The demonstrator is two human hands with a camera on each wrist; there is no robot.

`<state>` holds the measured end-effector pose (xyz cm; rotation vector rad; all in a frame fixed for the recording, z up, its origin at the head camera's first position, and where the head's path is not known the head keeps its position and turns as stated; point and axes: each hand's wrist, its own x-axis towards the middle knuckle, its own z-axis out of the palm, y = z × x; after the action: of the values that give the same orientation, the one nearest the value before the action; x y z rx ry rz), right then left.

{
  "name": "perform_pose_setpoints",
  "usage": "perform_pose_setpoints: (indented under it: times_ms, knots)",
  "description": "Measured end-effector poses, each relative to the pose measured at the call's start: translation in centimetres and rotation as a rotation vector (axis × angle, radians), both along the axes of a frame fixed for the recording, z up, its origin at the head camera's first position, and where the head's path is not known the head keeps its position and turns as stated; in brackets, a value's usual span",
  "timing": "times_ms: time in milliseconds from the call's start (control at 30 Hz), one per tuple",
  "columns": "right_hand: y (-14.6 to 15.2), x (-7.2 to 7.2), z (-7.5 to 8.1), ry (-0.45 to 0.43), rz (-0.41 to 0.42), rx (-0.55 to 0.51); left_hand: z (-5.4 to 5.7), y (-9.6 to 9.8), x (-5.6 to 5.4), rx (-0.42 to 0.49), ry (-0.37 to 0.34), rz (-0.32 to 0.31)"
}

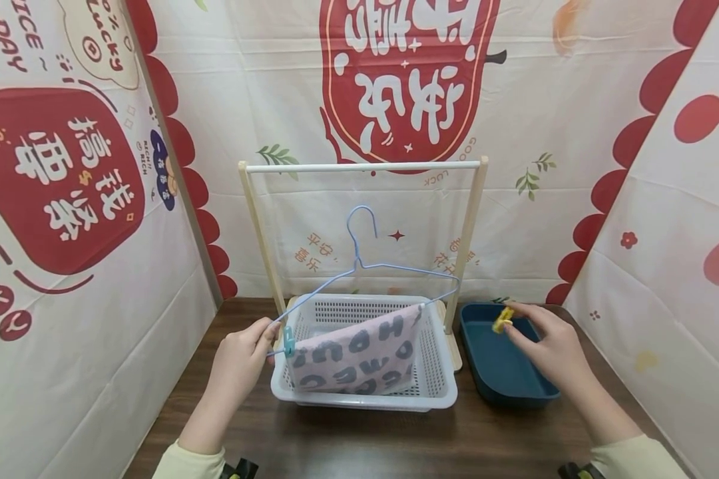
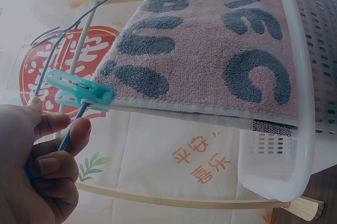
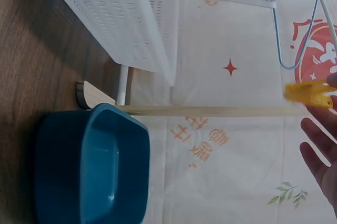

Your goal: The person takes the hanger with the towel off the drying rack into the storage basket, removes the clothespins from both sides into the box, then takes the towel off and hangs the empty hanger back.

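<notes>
The head view looks forward and down, taking in the whole rack (image 1: 471, 219), while the nearer, sideways-turned wrist views face the towel (image 2: 202, 39) closely from the left and the tub (image 3: 59, 166) from the right, both showing the basket (image 3: 108, 29).

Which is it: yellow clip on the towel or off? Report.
Off. The right hand pinches the yellow clip with a visible gap to the towel; the teal clip is on the towel's left end.
</notes>
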<state>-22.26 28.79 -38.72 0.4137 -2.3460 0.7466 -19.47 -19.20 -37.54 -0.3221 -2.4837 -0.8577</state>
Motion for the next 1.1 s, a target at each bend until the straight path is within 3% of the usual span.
perform_pose_setpoints:
  times_ms: [367,700,1100]
  knots:
    - [0.5,-0.5,-1.3,-0.067,0.007,-0.058,-0.3,0.2,0.2,0.002,0.032,-0.001]
    - [1.3,-1.2,-2.4,-0.041,0.019,-0.021,-0.7,0.2,0.1,0.005,0.061,-0.001]
    - [2.9,-2.9,-3.6,-0.204,0.002,0.070,-0.8,0.3,0.1,0.025,-0.004,-0.007]
